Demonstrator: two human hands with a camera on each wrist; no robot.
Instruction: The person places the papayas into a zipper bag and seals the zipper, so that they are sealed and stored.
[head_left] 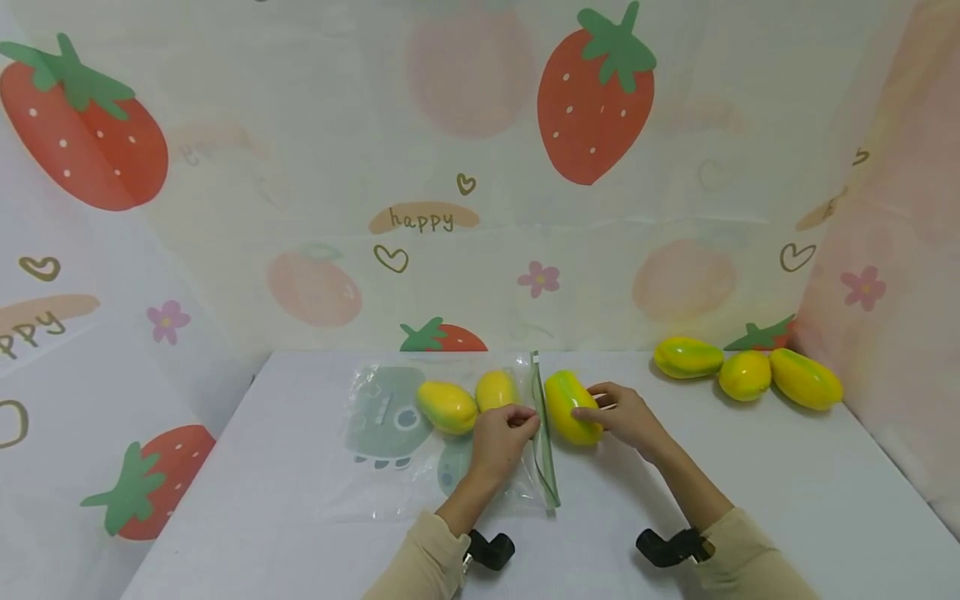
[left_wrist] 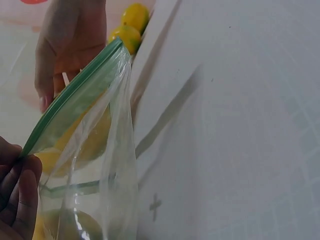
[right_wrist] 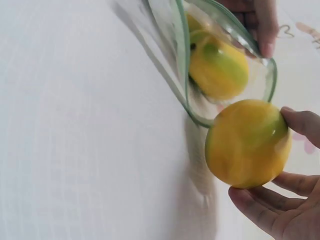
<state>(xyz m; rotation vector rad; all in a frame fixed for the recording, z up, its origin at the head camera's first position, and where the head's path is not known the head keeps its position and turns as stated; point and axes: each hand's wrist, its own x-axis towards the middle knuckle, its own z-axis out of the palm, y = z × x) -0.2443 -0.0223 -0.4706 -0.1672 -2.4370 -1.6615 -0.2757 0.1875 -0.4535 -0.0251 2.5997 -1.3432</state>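
Observation:
A clear zip bag (head_left: 480, 508) with a green closure edge and a pale green cartoon print lies on the white table. Two yellow-green mangoes (head_left: 447, 407) are inside it. My left hand (head_left: 498, 442) pinches the closure edge (left_wrist: 75, 95) between thumb and fingers, and the mouth gapes in the right wrist view. With thumb and fingers spread around it, my right hand (head_left: 632, 423) holds another mango (right_wrist: 247, 145) right at that mouth. Behind it, a bagged mango (right_wrist: 220, 67) shows through the opening.
Three more mangoes (head_left: 745, 375) lie grouped at the table's back right corner. A patterned cloth backdrop (head_left: 465, 275) rises behind the table and along both sides. Black curved mounts (head_left: 491, 551) sit at both wrists.

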